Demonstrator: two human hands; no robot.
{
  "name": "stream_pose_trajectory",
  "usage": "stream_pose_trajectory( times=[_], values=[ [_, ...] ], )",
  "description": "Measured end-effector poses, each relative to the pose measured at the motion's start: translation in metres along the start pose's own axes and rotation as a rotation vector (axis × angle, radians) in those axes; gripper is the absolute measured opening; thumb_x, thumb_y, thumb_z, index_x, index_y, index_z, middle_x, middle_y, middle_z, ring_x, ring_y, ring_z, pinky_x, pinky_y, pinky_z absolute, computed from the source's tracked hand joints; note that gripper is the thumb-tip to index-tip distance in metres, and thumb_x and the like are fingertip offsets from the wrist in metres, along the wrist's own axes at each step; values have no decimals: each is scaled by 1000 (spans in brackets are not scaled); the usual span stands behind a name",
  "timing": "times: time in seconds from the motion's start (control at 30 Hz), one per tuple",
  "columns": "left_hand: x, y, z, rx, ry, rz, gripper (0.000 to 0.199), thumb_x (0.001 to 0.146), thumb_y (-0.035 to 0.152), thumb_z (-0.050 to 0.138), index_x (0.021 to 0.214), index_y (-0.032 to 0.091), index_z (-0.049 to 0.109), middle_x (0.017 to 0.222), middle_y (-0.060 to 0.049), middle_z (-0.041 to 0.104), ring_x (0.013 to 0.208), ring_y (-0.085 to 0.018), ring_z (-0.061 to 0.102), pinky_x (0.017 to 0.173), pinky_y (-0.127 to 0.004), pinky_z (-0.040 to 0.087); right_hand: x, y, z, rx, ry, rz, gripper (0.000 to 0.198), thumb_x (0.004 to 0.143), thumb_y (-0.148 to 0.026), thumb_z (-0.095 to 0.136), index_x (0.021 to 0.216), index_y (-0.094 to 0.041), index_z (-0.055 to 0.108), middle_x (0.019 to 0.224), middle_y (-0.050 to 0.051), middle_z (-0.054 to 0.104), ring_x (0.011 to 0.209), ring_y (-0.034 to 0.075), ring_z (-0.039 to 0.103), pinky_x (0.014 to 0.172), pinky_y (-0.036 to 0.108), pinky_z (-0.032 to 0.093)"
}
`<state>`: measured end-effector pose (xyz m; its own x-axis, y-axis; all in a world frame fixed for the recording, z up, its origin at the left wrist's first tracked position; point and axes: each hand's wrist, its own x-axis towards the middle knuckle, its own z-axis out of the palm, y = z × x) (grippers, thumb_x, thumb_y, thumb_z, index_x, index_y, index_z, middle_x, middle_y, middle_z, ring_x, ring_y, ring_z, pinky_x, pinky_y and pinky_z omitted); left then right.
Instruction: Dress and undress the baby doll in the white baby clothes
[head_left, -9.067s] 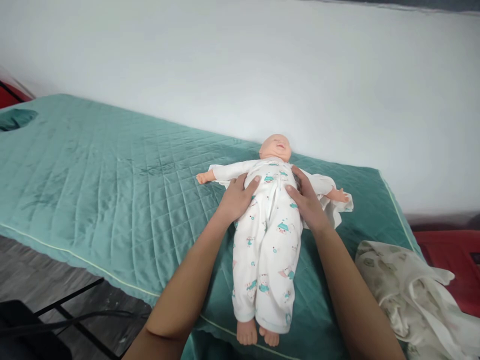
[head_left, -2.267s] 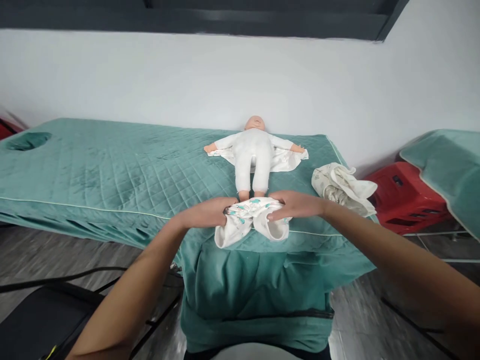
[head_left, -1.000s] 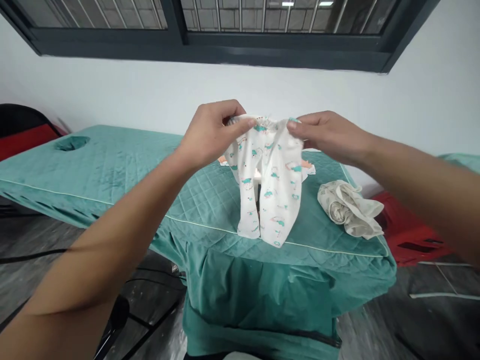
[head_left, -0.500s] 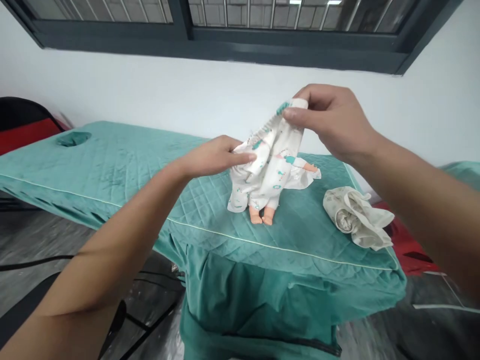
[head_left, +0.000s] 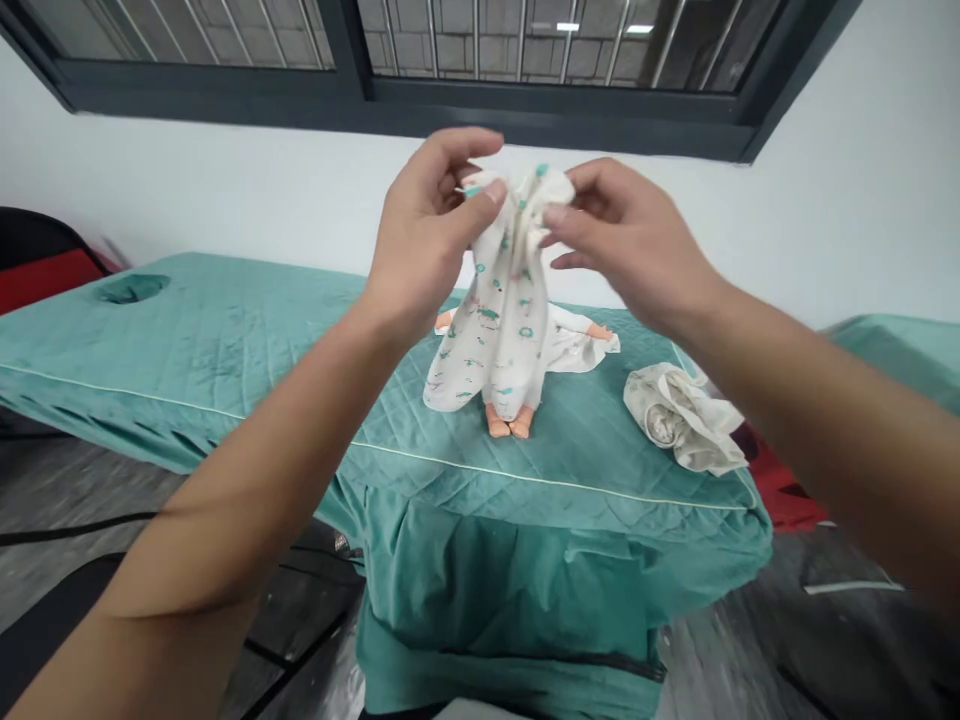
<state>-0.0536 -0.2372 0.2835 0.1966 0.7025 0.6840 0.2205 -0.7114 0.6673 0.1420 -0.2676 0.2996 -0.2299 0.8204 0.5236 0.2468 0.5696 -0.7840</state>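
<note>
Here, left hand (head_left: 421,232) and right hand (head_left: 636,235) hold trousers (head_left: 501,315) before a doll (head_left: 568,320).

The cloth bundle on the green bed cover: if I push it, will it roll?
Probably not far: the cloth bundle looks loosely wrapped, with a loose flap spread out. It may crumple instead, as its folds look soft.
</note>
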Motion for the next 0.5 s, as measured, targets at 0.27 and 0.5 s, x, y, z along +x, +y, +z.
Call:
stream_pose_trajectory(
  times=[0.27,0.5],
  values=[
    [-51,-2,32,-10,158,35,57,86,38,67,138,33,44,151,-5,47,138,-26,48,107,-39,49,-4,-5,28,-78,178,56,24,84,-34,71,91,-28,49,108,1,63,113,22,61,87,34,57],
    [-105,-43,49,134,-66,-278,37,85,37,64,118,19,63,132,-10,63,126,-31,57,111,-45,46,4,14,25,131,112,201,27,87,-42,66,95,-25,46,105,3,63,106,22,65,84,38,58]
  ],
)
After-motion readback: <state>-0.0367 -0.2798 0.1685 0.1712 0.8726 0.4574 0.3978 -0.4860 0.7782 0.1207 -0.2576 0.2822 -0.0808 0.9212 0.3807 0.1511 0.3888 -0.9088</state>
